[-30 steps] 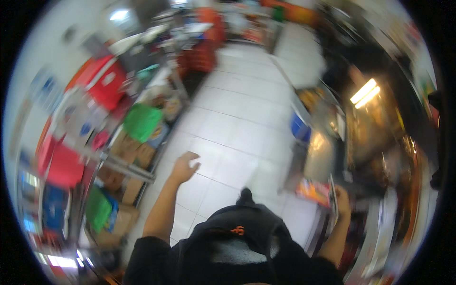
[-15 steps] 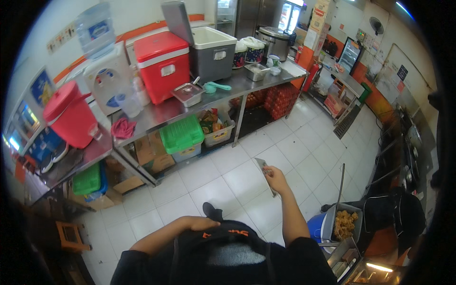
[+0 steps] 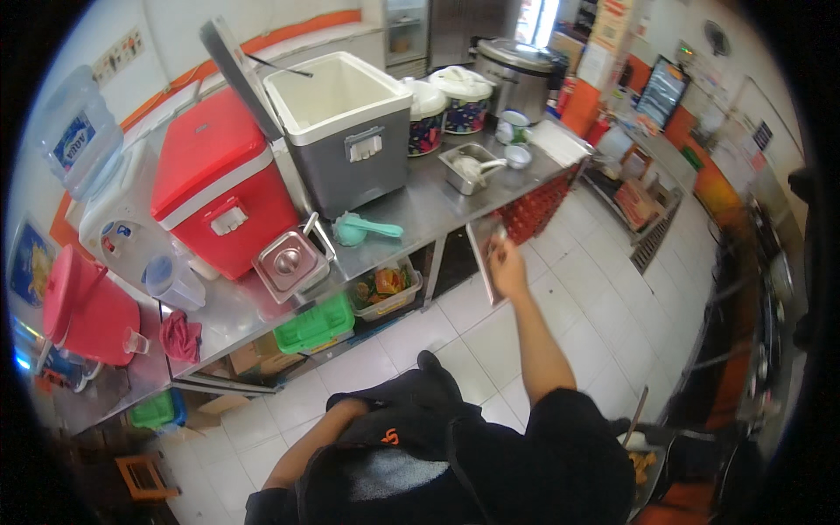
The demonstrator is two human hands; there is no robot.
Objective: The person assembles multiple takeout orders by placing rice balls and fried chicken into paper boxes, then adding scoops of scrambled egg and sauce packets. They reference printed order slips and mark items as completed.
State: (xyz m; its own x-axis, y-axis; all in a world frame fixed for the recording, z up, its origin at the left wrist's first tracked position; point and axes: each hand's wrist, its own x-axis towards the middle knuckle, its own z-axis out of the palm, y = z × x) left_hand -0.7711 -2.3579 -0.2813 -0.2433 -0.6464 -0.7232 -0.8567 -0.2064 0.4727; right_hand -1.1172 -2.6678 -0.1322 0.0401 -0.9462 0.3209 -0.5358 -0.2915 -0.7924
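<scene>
A flat metal lid (image 3: 484, 262) is gripped by the right hand (image 3: 506, 260) and held out just off the front edge of the steel counter (image 3: 420, 206), while the left hand is tucked behind the dark apron, so its grip can't be made out.

A stainless steel counter (image 3: 411, 219) runs along a pale wall with an orange stripe (image 3: 289, 31). The floor (image 3: 604, 297) is laid with white square tiles. A lower shelf under the counter holds a green basket (image 3: 313, 325). Daylight enters through a glazed opening (image 3: 534, 17) at the far end.
</scene>
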